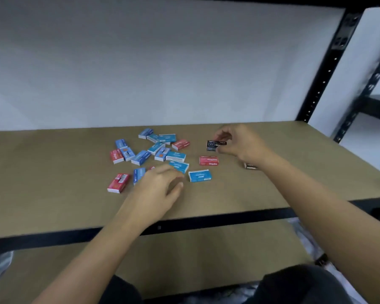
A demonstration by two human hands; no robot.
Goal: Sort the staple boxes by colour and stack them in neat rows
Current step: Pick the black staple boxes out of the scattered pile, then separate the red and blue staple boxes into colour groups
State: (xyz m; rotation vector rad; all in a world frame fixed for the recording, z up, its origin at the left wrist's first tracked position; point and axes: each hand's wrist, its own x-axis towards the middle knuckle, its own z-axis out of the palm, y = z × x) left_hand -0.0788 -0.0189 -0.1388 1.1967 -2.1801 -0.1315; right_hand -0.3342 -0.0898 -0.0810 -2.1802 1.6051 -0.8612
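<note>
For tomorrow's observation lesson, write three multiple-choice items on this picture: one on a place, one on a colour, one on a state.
1. Where does the black box held by the right hand sit relative to the scattered pile?
A) to its right B) to its left C) in its middle

2. Which box colour is most common on the shelf?
A) red B) blue C) black

3. How are the boxes arranged?
A) neat rows B) one tall stack C) scattered loosely

Answers: 1 A, the right hand pinches the black box right of the pile. 2 B, blue boxes outnumber red boxes. 3 C, they lie at mixed angles on the shelf.
</note>
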